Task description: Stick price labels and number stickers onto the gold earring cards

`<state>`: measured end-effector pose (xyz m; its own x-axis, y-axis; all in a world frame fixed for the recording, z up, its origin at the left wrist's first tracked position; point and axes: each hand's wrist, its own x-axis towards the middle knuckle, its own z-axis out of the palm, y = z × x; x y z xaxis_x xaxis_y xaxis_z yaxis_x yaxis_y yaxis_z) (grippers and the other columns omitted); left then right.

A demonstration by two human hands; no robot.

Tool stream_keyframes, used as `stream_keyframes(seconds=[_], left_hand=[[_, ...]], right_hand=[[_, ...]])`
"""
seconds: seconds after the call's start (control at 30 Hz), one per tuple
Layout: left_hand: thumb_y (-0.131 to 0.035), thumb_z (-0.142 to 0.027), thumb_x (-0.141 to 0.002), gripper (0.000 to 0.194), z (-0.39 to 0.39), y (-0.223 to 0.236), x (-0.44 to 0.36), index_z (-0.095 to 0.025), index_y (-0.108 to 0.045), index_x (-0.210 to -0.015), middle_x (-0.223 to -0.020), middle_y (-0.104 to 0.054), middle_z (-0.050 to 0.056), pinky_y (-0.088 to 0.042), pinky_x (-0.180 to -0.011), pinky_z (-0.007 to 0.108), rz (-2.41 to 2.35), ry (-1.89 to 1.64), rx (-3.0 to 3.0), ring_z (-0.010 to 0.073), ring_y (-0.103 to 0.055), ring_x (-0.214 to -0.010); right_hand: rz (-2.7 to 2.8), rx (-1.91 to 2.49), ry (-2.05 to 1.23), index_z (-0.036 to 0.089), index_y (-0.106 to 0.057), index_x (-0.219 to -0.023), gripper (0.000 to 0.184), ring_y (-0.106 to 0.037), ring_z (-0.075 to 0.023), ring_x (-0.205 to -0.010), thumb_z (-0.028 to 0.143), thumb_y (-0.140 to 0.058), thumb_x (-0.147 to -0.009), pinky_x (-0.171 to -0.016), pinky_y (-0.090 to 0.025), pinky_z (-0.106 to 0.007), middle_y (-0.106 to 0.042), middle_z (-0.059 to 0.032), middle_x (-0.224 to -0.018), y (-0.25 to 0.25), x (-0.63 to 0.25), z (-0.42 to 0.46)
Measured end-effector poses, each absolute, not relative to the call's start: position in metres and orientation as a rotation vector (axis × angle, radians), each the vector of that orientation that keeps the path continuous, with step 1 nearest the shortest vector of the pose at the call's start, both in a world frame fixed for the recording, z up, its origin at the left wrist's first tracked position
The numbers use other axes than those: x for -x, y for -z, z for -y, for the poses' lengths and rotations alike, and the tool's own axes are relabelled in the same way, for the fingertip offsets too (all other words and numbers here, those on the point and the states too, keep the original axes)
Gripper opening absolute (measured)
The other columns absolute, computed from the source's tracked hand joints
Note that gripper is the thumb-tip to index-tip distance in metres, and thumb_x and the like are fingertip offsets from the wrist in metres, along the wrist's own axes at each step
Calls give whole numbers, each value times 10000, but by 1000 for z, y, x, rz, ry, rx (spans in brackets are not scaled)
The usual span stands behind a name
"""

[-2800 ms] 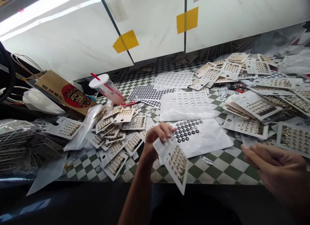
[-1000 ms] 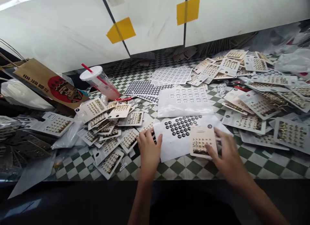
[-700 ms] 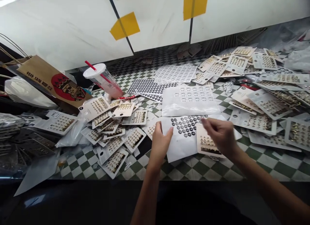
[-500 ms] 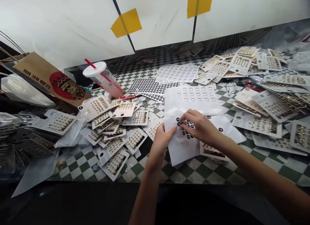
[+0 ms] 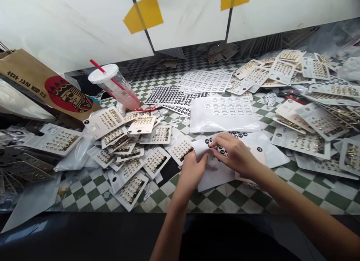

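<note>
My left hand (image 5: 194, 169) is closed on the left edge of a white sticker sheet (image 5: 215, 176), which bends up between thumb and fingers. Round black stickers (image 5: 208, 140) with white print sit on its upper part. Over them, my right hand (image 5: 236, 154) pinches with thumb and forefinger at a small black round sticker (image 5: 210, 145) by the bent part of the sheet. Beneath my right hand and wrist lies a pale earring card (image 5: 259, 154), mostly hidden, with a round black sticker near its top.
Piled earring cards lie to the left (image 5: 156, 161) and right (image 5: 302, 141). Behind the sheet are a price-label sheet (image 5: 225, 120) and a full black sticker sheet (image 5: 168, 97). A tilted drink cup (image 5: 116, 86) with a red straw stands near a brown paper bag (image 5: 47, 83).
My right hand laid the earring card on the sticker sheet, let go, and moved left to the round stickers. My left hand put its card down, took the sheet's edge and now bends it up.
</note>
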<state>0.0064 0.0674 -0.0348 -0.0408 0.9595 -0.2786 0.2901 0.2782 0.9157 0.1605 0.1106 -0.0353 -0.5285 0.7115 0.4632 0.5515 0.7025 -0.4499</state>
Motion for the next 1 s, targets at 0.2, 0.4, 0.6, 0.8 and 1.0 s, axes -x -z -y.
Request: stream_keyframes(seconds=[0.2,0.4,0.6,0.8,1.0], left_hand=[[-580,-260,-805,242,-55,25,-12,-180,-545,-1030,-1051,-615,90,-443,-890,359,-1750,-1104,-1267,225,-569,-1025],[-487,-347,-881,183,-42,1,-32,-177,-528,-826,-831,-560,23,-443,-758,267,-1426,-1037,-1325,137,-541,-787],[-563,-322,-830,197,-47,4,-47,-160,-508,-734,-696,-507,-28,-411,-648,199,-1256,-935,-1054,86,-490,-667],[-618,-257,-775,149,-47,14,-59,-167,-521,-844,-791,-540,-14,-446,-692,213,-1298,-1019,-978,97,-542,-729],[-566,-252,-826,76,-54,25,-64,-176,-572,-833,-837,-589,14,-455,-772,240,-1352,-1033,-1187,130,-572,-818]], right_hand=[[2116,1030,-57,182,-494,-706,151,-514,-168,-643,72,-525,-806,-586,-455,-294,-557,-37,-661,21,-166,-105],[2067,937,318,157,-562,-823,111,-498,-187,-677,80,-625,-773,-656,-470,-348,-571,-43,-644,14,-178,-66],[2126,837,360,125,-617,-926,173,-478,-185,-690,53,-626,-769,-699,-496,-350,-576,-41,-646,22,-193,-51],[2131,1027,184,187,-597,-1024,209,-502,-204,-749,145,-595,-819,-734,-478,-362,-607,-62,-787,31,-216,-44],[1834,1815,28,157,-564,-916,261,-458,-296,-822,407,-513,-859,-695,-425,-451,-513,-137,-872,63,-251,-50]])
